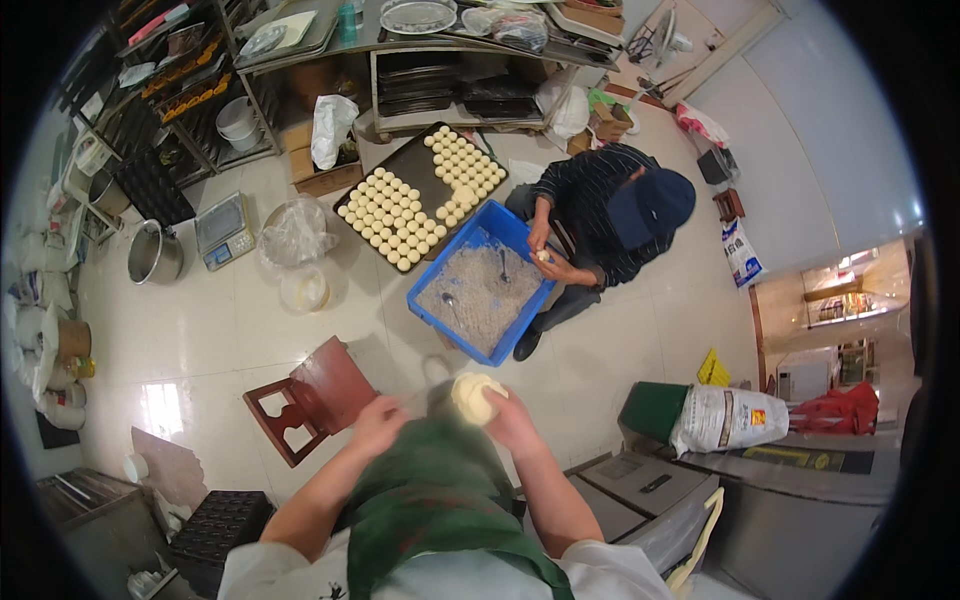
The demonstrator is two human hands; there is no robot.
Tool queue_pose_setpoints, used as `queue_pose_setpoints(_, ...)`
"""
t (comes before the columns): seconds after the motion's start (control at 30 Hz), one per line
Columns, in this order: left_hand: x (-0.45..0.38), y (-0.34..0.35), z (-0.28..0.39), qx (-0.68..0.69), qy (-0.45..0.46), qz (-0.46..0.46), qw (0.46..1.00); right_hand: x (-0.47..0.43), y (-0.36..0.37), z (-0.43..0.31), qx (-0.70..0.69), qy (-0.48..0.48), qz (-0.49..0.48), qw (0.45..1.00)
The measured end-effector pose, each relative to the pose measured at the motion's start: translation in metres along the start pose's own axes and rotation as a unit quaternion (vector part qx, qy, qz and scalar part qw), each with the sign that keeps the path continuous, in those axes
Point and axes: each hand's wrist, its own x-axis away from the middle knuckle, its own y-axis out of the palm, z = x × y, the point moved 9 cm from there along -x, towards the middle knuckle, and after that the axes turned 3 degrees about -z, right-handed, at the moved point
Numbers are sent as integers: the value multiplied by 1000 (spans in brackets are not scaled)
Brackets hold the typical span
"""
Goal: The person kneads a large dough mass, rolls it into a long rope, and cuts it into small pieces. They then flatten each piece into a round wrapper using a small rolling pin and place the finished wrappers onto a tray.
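My right hand [511,418] grips a pale lump of dough [474,399] in front of my green apron [431,480]. My left hand [380,426] is raised to the left of it, apart from the dough. Its fingers are blurred, and I cannot tell whether something thin is between them. Ahead is a blue plastic crate [420,319] holding a greyish crumbly filling [480,300] and two spoons [452,301]. Behind it lies a dark baking tray [420,169] with rows of round dough balls [384,206]. One larger dough piece [465,195] rests among them.
A seated co-worker [607,210] works a small dough piece over the crate's right edge. To the left are a red wooden chair [315,397], a white tub [304,289], a digital scale [225,229] and a metal pot [155,253]. Grey cabinets [622,487] stand at right.
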Motion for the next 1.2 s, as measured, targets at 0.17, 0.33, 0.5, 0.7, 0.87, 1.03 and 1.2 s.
queue_pose_setpoints(0.17,41,-104,-141,54,-207,189,958,-166,-26,-44,79,32,86,993)
queue_pose_setpoints(0.33,133,-121,-212,99,-433,262,857,-343,-62,-87,93,3,211,973)
queue_pose_setpoints(0.5,218,-86,-217,211,-585,243,745,-517,-94,-180,198,-75,325,922)
queue_pose_setpoints(0.7,242,-60,-177,297,-606,238,698,-678,-104,-299,245,-146,332,899)
queue_pose_setpoints(0.87,235,-61,-138,171,-652,155,722,-718,-108,-329,583,-51,415,697)
queue_pose_setpoints(1.03,209,-79,-142,211,-599,159,756,-700,-92,-296,593,-67,396,698)
queue_pose_setpoints(1.2,181,-99,-179,329,-576,203,721,-604,-48,-219,658,-112,324,671)
